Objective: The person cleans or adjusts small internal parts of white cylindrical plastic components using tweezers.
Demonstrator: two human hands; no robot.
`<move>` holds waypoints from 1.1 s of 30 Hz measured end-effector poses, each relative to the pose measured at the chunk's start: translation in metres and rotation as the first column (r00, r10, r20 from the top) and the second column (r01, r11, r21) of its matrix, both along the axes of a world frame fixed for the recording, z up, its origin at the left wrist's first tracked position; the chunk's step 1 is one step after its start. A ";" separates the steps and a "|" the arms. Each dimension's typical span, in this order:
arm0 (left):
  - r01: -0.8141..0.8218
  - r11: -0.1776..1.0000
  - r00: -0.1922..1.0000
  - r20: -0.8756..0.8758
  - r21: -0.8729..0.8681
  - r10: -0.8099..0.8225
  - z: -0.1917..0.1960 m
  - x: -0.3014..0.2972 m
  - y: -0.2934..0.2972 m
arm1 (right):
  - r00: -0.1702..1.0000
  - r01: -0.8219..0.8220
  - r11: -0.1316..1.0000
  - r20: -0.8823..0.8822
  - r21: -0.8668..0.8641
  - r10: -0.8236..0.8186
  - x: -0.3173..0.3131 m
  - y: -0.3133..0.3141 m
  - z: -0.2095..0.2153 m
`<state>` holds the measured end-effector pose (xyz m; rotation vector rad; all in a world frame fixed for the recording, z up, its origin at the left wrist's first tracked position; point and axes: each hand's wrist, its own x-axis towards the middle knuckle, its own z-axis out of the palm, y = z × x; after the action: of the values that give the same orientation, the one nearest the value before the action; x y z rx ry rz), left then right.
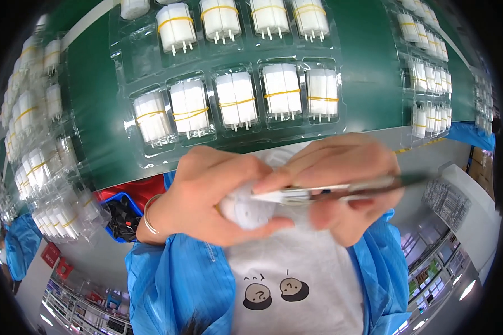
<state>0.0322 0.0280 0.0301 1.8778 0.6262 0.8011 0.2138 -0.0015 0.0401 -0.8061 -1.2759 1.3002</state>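
Two hands meet at mid-frame, close under the camera. My left hand (212,195) is curled shut around a small white part (243,211), thumb under it, fingers over the top. My right hand (341,184) is pinched closed on metal tweezers (318,194), which lie level, tips pointing left and touching the white part. The part sits between both hands, mostly covered by my fingers; its shape cannot be made out. The right end of the tweezers is blurred. A silver bangle (149,215) rings my left wrist. Blue sleeves (173,279) and a grey shirt (296,268) fill the lower frame.

Beyond the hands lies a green table (363,72). On it rest clear plastic trays (235,100), each pocket holding a white bundle (237,100) bound by a yellow rubber band, short pins at one end. More trays (427,78) lie to the right, cut off by the rim. Further trays (39,145) stack at the left, bent and blurred by the lens. A black object in a blue bin (120,215) sits behind my left wrist, partly hidden.
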 end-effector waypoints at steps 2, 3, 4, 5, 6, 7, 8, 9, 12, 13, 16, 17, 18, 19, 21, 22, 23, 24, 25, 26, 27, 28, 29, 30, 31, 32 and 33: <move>-0.013 1.000 1.000 -0.009 -0.003 0.013 0.002 -0.001 0.002 | 1.000 -0.005 0.991 0.014 0.133 0.004 -0.001 0.006 -0.012; -0.004 1.000 0.999 0.036 -0.024 0.005 0.001 -0.001 0.001 | 0.999 0.007 0.967 0.043 0.255 -0.019 -0.002 0.006 -0.013; 0.007 0.999 0.997 0.081 -0.046 -0.003 0.000 -0.001 0.001 | 0.999 0.010 0.967 0.045 0.253 -0.022 -0.003 0.006 -0.010; 0.011 0.999 0.997 0.083 -0.048 -0.007 -0.001 -0.002 0.002 | 0.991 -0.035 0.967 0.137 0.253 0.000 -0.002 0.007 -0.005; 0.017 0.999 0.999 0.046 -0.035 -0.016 -0.002 -0.001 0.002 | 0.973 -0.084 0.965 0.228 0.247 0.027 0.001 0.008 0.000; 0.024 0.999 1.000 0.009 -0.022 -0.024 -0.003 -0.001 0.002 | 0.926 -0.174 0.959 0.369 0.223 0.082 0.005 0.010 0.003; 0.022 0.999 1.000 0.012 -0.024 -0.022 -0.005 -0.001 0.000 | 0.925 -0.176 0.960 0.371 0.220 0.085 0.005 0.009 0.002; 0.019 0.999 1.000 -0.013 -0.036 -0.020 -0.007 -0.001 0.000 | 0.946 -0.159 0.968 0.312 0.196 0.092 0.004 0.010 0.000; -0.043 0.994 0.998 0.047 -0.097 0.048 -0.005 -0.001 -0.001 | 0.987 -0.101 0.985 0.139 0.137 0.082 0.003 0.010 -0.003; -0.098 0.983 0.985 0.126 -0.154 0.117 -0.004 -0.002 -0.002 | 0.998 -0.065 0.994 0.023 0.093 0.063 0.001 0.010 -0.005; -0.147 0.989 0.979 0.147 0.023 0.142 -0.014 -0.006 -0.002 | 0.975 -0.140 0.968 -0.144 0.206 0.172 0.000 0.013 -0.007; -0.142 0.990 0.979 0.153 0.020 0.137 -0.014 -0.006 0.000 | 0.974 -0.153 0.938 -0.113 0.311 0.196 -0.002 0.014 -0.010; -0.140 0.990 0.971 0.201 0.035 0.130 -0.015 -0.006 0.002 | 0.972 -0.161 0.937 -0.114 0.310 0.205 -0.004 0.013 -0.009; -0.139 0.989 0.961 0.247 0.052 0.122 -0.016 -0.005 0.002 | 0.973 -0.156 0.955 -0.128 0.252 0.193 -0.005 0.010 -0.006; -0.186 0.983 0.958 0.222 -0.005 0.182 -0.013 -0.001 -0.006 | 0.974 -0.150 0.969 -0.140 0.194 0.179 -0.006 0.008 -0.002; -0.225 0.973 0.953 0.194 -0.060 0.232 -0.012 -0.001 -0.008 | 0.981 -0.152 0.970 -0.093 0.192 0.172 -0.006 0.009 0.001; -0.221 0.974 0.954 0.195 -0.059 0.228 -0.011 -0.001 -0.006 | 0.986 -0.152 0.970 -0.046 0.190 0.163 -0.005 0.011 0.002; -0.255 0.966 0.952 0.166 -0.038 0.258 -0.009 -0.001 -0.007 | 0.985 -0.154 0.970 -0.048 0.186 0.165 -0.005 0.012 0.001; -0.286 0.958 0.948 0.138 -0.016 0.286 -0.007 -0.002 -0.008 | 0.978 -0.193 0.959 -0.042 0.207 0.206 -0.004 0.015 0.000; -0.286 0.958 0.948 0.137 -0.020 0.286 -0.007 -0.003 -0.010 | 0.969 -0.230 0.946 -0.035 0.227 0.244 -0.004 0.016 -0.001; -0.309 0.951 0.945 0.110 -0.015 0.308 -0.007 -0.003 -0.011 | 0.968 -0.234 0.946 -0.034 0.224 0.248 -0.003 0.017 0.000; -0.331 0.944 0.940 0.083 -0.010 0.330 -0.007 -0.002 -0.011 | 0.965 -0.254 0.949 -0.015 0.189 0.261 -0.002 0.018 0.001; -0.335 0.942 0.939 0.083 -0.012 0.335 -0.007 -0.001 -0.009 | 0.961 -0.274 0.949 0.002 0.153 0.277 -0.001 0.018 0.002; -0.298 0.950 0.953 0.092 0.090 0.290 -0.008 -0.001 -0.003 | 0.961 -0.273 0.950 0.002 0.154 0.276 -0.004 0.015 0.001; -0.259 0.947 0.965 0.094 0.191 0.245 -0.009 -0.001 0.001 | 0.984 -0.172 0.973 -0.030 0.152 0.178 -0.008 0.011 -0.002; -0.260 0.946 0.965 0.092 0.193 0.246 -0.010 -0.002 0.002 | 0.995 -0.070 0.987 -0.061 0.146 0.080 -0.011 0.009 -0.004; -0.270 0.945 0.961 0.107 0.185 0.254 -0.011 -0.001 0.001 | 0.996 -0.064 0.987 -0.059 0.144 0.073 -0.010 0.008 -0.005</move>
<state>0.0314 0.0289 0.0195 1.9529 0.7797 1.1443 0.2035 0.0069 0.0353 -0.6202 -1.3385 1.2639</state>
